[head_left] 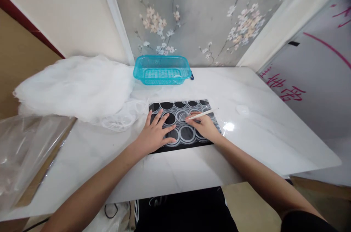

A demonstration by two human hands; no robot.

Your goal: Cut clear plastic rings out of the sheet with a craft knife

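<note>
A black patterned sheet [188, 134] is lying on the white marbled table [263, 129], in front of the person and near the front edge; pale rings are covering its dark, glossy face in rows; the left hand [152, 134] is resting palm down over the sheet's left side, its fingers spreading apart and its grip holding nothing; the right hand [206, 126] is pinching a slim white stick [205, 113] between closed fingertips, and the stick's lower end is pointing at a ring near the sheet's middle; beyond the sheet, a turquoise plastic basket [161, 57] is standing close to the wall, with a small dark blue object [192, 75] showing beside its right end; white netting [79, 86] is heaping up at the left, and clear plastic [19, 148] is covering part of a brown board [41, 175] nearer the person; a small translucent piece [242, 109] is lying right of the sheet; a framed floral panel [197, 20] is rising behind the table; at the right, a whitish board [326, 115] is carrying magenta handwriting in Chinese characters, the lowest appearing to read 爱, while the others are too slanted or cropped to read surely; below, a black garment [186, 212] is showing a partial pale mark, its lettering illegible.
</note>
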